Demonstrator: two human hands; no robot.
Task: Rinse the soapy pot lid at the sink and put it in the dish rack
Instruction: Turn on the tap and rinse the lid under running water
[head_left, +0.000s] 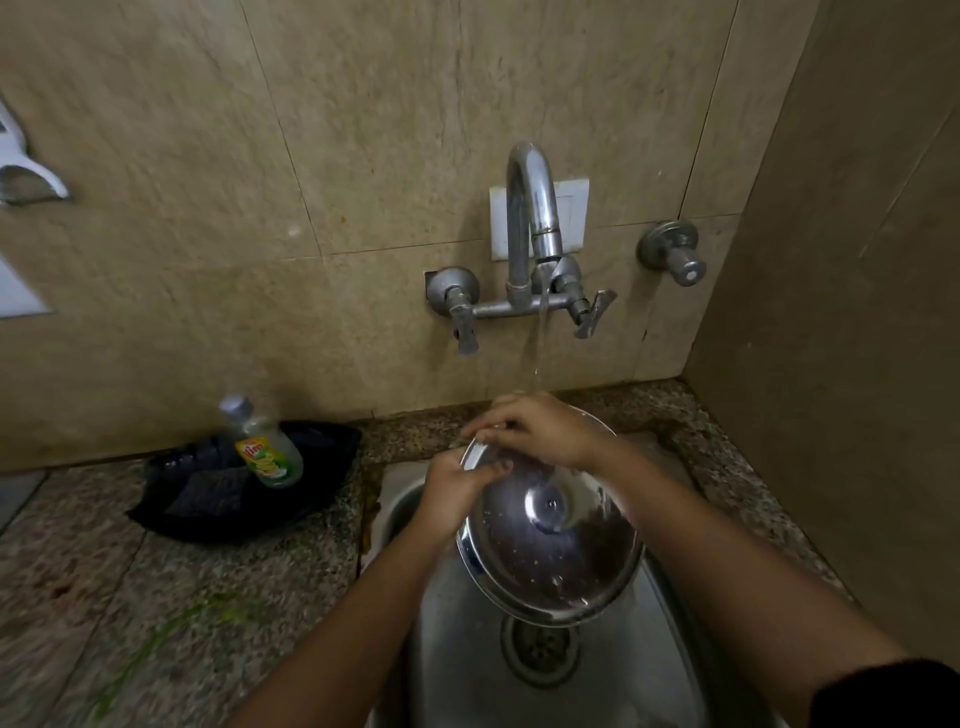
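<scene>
Rinsing stage, head view. Nearest the viewer, both forearms reach in over the steel sink (457, 670), whose drain (539, 647) lies directly below the work. Just above it the pot lid (550, 540) is held tilted over the basin, knob side facing up and beaded with droplets. The left hand (457, 496) is clamped on the lid's left rim, thumb on top and fingers hidden beneath. The right hand (535, 428) lies over the far rim with fingers bent, apparently rubbing the surface; whether it also grips the edge cannot be told. The hands sit close together at the lid's upper left. Beyond them, a thin stream falls from the wall tap (532, 208) onto the far edge near the right hand. On the counter to the left, a dish-soap bottle (265, 444) rests on a black tray (171, 512). No dish rack is in view. To rinse well, the lid should probably be turned by its rim so the stream passes over every part, underside included, and kept tilted so suds run off toward the drain.
</scene>
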